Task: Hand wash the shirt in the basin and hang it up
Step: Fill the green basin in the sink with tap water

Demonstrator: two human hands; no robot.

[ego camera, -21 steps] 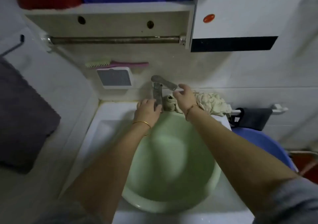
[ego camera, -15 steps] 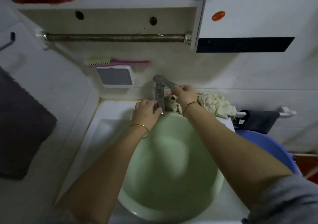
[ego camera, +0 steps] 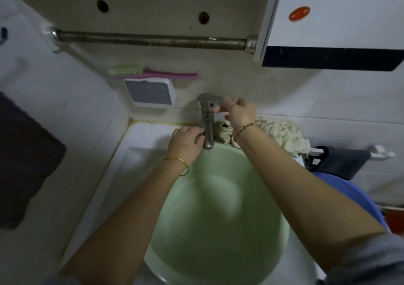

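Observation:
A pale green basin [ego camera: 218, 230] sits in the white sink [ego camera: 140, 140], under a steel faucet [ego camera: 207, 127]. A thin stream of water falls from the spout into the basin. A crumpled cream shirt with a green pattern [ego camera: 282, 133] lies on the sink's back ledge, right of the faucet. My right hand [ego camera: 237, 111] pinches the faucet's lever handle. My left hand [ego camera: 187, 142] is closed around the faucet's body near the spout.
A metal towel rail [ego camera: 150, 40] runs under the wall shelf. A green and pink brush [ego camera: 150, 73] lies on a white soap box [ego camera: 150, 93]. A blue tub [ego camera: 347, 192] stands at the right, a dark towel [ego camera: 24, 160] hangs at the left.
My right hand has lifted onto the faucet lever, and water now runs into the basin. The left hand stays on the faucet body.

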